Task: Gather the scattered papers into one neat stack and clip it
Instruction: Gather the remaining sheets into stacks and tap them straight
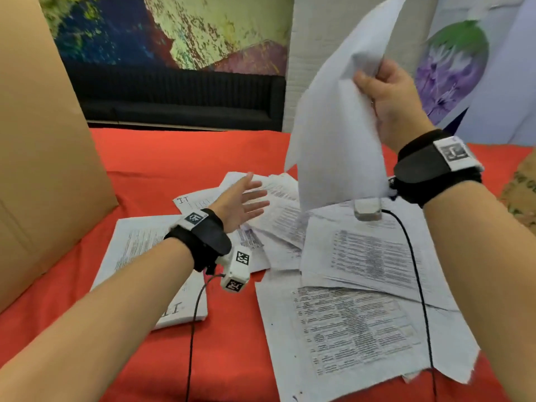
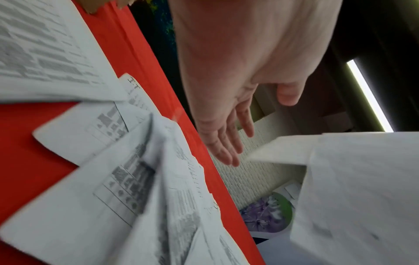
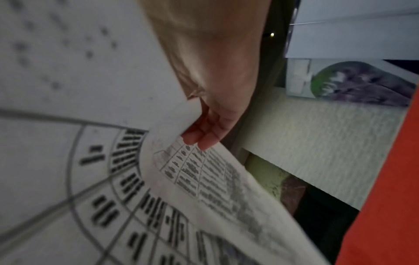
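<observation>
Printed white papers (image 1: 356, 274) lie scattered and overlapping on the red tablecloth (image 1: 179, 158). A thicker stack (image 1: 139, 250) rests at the left under my left forearm. My right hand (image 1: 388, 100) is raised high and pinches a bent sheaf of sheets (image 1: 339, 123), thumb on the near side, fingers (image 3: 204, 132) behind the printed side. My left hand (image 1: 240, 201) hovers open, palm turned right, above the papers at the table's middle. In the left wrist view its fingers (image 2: 224, 143) are straight and apart, with the held sheets (image 2: 353, 188) to the right. No clip is visible.
A tall cardboard panel (image 1: 43, 140) stands along the left. A white ribbed board (image 1: 316, 53) and a flower picture (image 1: 452, 68) stand at the back right, with a dark sofa (image 1: 179, 100) behind. Camera cables (image 1: 417, 280) trail across the papers.
</observation>
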The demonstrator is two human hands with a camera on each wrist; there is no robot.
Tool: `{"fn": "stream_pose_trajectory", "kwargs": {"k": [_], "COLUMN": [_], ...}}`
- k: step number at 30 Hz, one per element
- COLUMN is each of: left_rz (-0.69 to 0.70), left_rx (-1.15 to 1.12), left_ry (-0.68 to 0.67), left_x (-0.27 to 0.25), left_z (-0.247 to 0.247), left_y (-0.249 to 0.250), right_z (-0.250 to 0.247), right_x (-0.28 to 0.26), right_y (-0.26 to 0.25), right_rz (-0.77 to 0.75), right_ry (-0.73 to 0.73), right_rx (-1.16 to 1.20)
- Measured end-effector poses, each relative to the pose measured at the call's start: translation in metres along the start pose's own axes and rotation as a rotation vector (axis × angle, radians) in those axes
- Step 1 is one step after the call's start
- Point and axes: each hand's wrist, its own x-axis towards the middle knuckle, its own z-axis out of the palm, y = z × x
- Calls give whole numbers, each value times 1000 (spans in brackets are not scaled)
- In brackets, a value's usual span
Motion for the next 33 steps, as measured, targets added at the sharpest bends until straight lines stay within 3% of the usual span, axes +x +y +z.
{"fn": "stream_pose_trajectory", "kwargs": {"k": [3, 6, 8, 10, 12, 15, 18, 22, 24, 29, 33], "left_rz": [6, -4, -23, -49, -89, -178, -301, -224, -147, -76, 52], "left_rx": [-139, -291, -356, -397, -458, -412, -264, -132, -43, 83, 49], "left_ry": [-46, -88, -108, -142, -152, -48, -25, 20, -9, -129, 33], "left_x": [9, 13, 16, 16, 14, 12, 10, 16, 16, 16, 15], "left_z": [16, 25, 29, 33, 38, 40, 39, 33, 33, 25, 16], "left_y": [0, -11, -25, -44, -66, -97, -121, -138, -136, -121, -115], "right_z": [5, 24, 33, 33, 30, 24, 3, -68, -101, -121, -118], "right_x": [-8, -33, -54, -77, -99, -132, -145, -129, -124, -107, -96], "right_y": [-1, 15, 36, 65, 96, 127, 141, 150, 151, 146, 144], "right_rz": [-147, -274, -173, 32, 215, 470, 697, 646, 608, 255, 440], "right_ry": [-117, -302, -413, -533, -650, -739, -716, -553, -464, -448, -515], "right_rx": [-259, -855, -1102, -1221, -1230, -1059, -867, -1235, -1280, -1312, -1318]}}
